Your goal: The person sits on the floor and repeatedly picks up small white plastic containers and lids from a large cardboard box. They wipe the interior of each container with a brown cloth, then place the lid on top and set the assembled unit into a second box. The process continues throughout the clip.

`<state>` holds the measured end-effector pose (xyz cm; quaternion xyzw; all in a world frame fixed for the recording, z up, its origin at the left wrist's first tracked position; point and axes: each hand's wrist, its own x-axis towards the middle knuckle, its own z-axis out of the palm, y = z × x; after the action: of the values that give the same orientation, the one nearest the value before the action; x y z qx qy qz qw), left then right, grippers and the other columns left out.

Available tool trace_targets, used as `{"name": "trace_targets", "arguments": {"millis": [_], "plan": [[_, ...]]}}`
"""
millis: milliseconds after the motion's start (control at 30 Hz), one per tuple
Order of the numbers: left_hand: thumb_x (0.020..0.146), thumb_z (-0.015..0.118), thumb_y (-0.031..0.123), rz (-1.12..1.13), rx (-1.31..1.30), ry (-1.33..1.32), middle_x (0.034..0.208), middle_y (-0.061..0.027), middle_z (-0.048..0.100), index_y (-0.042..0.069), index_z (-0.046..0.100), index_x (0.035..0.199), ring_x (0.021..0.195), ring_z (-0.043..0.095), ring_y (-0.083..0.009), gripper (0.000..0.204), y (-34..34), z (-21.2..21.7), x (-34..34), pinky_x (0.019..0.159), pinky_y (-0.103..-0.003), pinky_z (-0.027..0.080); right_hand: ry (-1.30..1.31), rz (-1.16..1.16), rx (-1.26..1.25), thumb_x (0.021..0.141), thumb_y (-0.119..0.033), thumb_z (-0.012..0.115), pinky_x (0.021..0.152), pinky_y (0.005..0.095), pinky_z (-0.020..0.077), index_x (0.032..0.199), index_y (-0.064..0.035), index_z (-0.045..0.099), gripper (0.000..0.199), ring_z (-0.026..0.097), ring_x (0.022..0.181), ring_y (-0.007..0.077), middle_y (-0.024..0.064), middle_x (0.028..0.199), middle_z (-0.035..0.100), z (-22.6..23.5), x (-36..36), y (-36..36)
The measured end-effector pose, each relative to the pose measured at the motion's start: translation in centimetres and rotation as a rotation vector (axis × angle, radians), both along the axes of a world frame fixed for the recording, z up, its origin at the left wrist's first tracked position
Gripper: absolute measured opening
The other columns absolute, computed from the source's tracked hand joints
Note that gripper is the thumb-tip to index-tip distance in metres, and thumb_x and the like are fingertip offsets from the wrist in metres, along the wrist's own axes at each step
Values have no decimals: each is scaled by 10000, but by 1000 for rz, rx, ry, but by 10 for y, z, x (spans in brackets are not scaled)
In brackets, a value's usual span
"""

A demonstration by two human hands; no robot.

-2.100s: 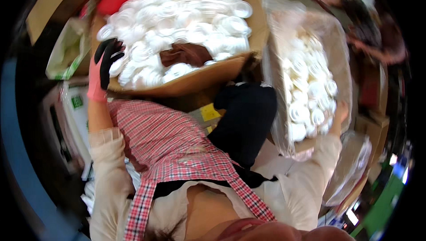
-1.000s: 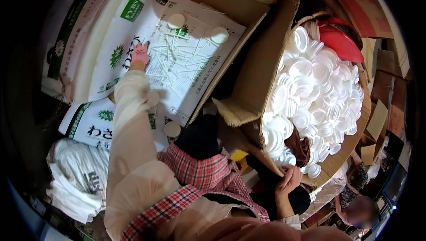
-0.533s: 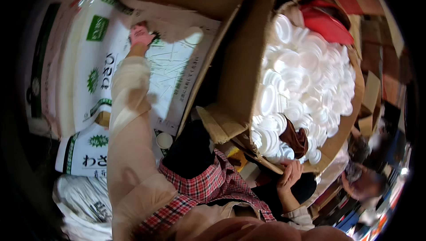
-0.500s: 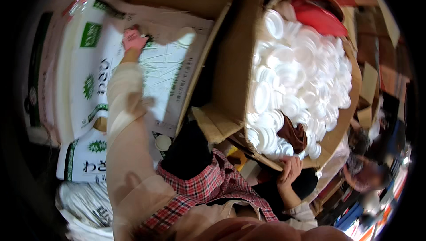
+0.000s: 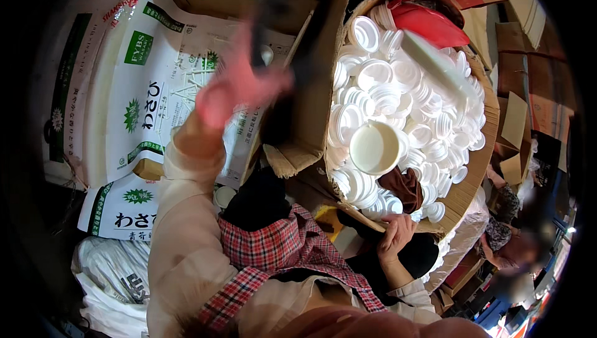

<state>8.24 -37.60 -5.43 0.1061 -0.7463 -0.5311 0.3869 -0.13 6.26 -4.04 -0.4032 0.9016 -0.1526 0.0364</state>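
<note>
My left hand (image 5: 239,83), in a pink glove with dark fingertips, is blurred in mid-air over the flap of a large cardboard box (image 5: 311,114). Its grip cannot be made out. The box is heaped with several white plastic lids and cups (image 5: 404,89). One larger white cup (image 5: 373,147) sits mouth-up on the pile near the box's near side. My bare right hand (image 5: 395,235) curls on the box's lower rim, beside a brown cloth (image 5: 403,185). A red plastic piece (image 5: 429,24) lies at the far end of the box.
White printed sacks (image 5: 149,101) lie flat to the left, with a small white cup (image 5: 222,196) beside my checked apron (image 5: 273,245). Bundled clear bags (image 5: 115,276) sit at lower left. Stacked cardboard (image 5: 516,120) and another person (image 5: 507,238) are at the right.
My left hand has left the printed sacks at the left and swung right toward the box, now blurred. A larger white cup now rests on the pile. My right hand stays at the rim.
</note>
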Motion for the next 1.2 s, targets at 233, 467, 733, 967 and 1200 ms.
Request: {"name": "trace_targets", "arguments": {"millis": [233, 467, 733, 967, 1200], "plan": [[729, 737, 338, 598, -585, -827, 1317, -239, 430, -10, 429, 1289, 1207, 423, -381, 729, -70, -195, -57, 1043, -421, 354, 21, 47, -12, 875, -247, 387, 749, 389, 332, 721, -67, 615, 328, 513, 736, 259, 74, 742, 589, -10, -5, 6], [739, 700, 340, 762, -132, -658, 1263, -202, 437, 19, 423, 1274, 1162, 435, -381, 683, -53, -289, -28, 975, -435, 380, 11, 39, -8, 862, -250, 380, 754, 393, 336, 712, -70, 611, 329, 514, 713, 257, 78, 719, 592, -9, -8, -1], [731, 722, 324, 118, -461, -1309, 1358, -159, 427, 124, 424, 1352, 1247, 397, -383, 718, -45, -292, -53, 951, -488, 395, 0, 60, 13, 897, -268, 349, 768, 396, 332, 717, -85, 614, 369, 511, 709, 258, 75, 722, 595, -8, -7, 3], [757, 705, 342, 119, -286, -1088, 1244, -201, 485, 76, 450, 1310, 1205, 436, -368, 664, 5, -288, 39, 1007, -420, 378, -12, 94, -5, 897, -268, 356, 785, 406, 330, 733, -84, 631, 368, 521, 725, 260, 77, 742, 599, -11, -14, 2], [721, 723, 363, 536, -439, -993, 1250, -173, 486, 84, 494, 1264, 1128, 460, -352, 651, -62, -243, 63, 966, -435, 398, -29, 130, 27, 918, -282, 332, 789, 418, 339, 751, -66, 601, 383, 520, 741, 278, 102, 759, 593, -9, -12, 5]]}}
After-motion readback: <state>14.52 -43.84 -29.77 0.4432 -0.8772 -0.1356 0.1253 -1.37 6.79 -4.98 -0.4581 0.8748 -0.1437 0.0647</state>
